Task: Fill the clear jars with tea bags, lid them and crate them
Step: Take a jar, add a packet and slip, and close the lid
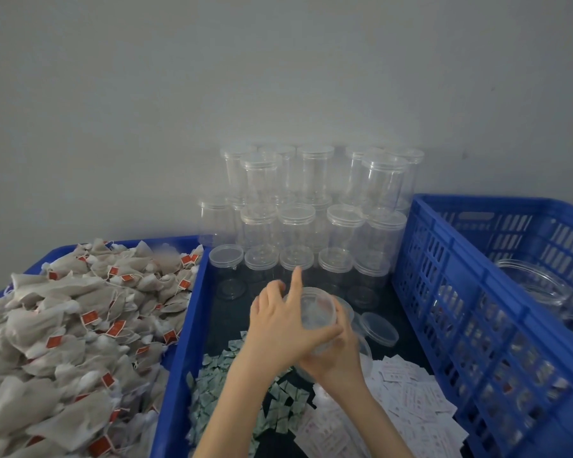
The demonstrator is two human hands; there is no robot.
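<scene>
I hold a clear jar (pixel 325 325) over the middle blue tray (pixel 179 352). My right hand (pixel 336 361) grips the jar's body from below. My left hand (pixel 283 320) grips its clear lid at the top, index finger pointing up. The jar looks empty. A big heap of tea bags (pixel 70 342) with red tags fills the tray on the left. Lidded empty clear jars (pixel 311 206) stand stacked against the wall behind. A loose lid (pixel 379 328) lies just right of my hands.
A tall blue slatted crate (pixel 477 309) stands on the right with clear jars (pixel 533 285) inside. Small green packets (pixel 219 385) and white paper sachets (pixel 407 401) lie in the middle tray's near half. A grey wall closes the back.
</scene>
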